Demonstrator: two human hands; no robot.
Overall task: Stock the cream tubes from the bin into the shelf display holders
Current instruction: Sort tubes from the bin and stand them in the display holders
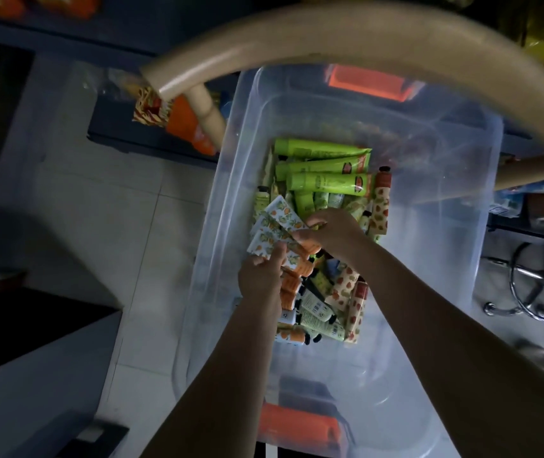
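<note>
A clear plastic bin (227, 180), rectangular with rounded corners and 2 orange latches (368, 84), stands on a pale tiled floor (98, 209). A loose heap of cream tubes (316, 312) runs along its bottom, nearer the left wall than the right. The left grip (259, 276), a bare hand, curls around a fan of flat tubes printed with orange fruit (273, 226). About 4 can be counted there. Their long axes run diagonally, with the flat crimped ends toward the bin's far-left wall and the ribbed orange caps toward the near right. The right grip (333, 229) pinches the same fan from the right, thumb and fingertips closed on the tubes' middle, over the centre of the heap. At the far end of the heap 3 large lime-green tubes (325, 184) lie stacked crosswise, round caps toward the left wall and orange-banded crimps toward the right wall. 3 cream tubes with a red fruit print are visible; 1 of these (381, 206) lies lengthwise at the heap's right edge with its black cap toward the far wall. Smaller tubes with black caps lie jumbled at the near end, too tangled to count. A smooth beige curved bar (330, 34) arcs above the bin's far end, and a chrome ringed base (541, 285) stands on the floor beyond the right wall.
</note>
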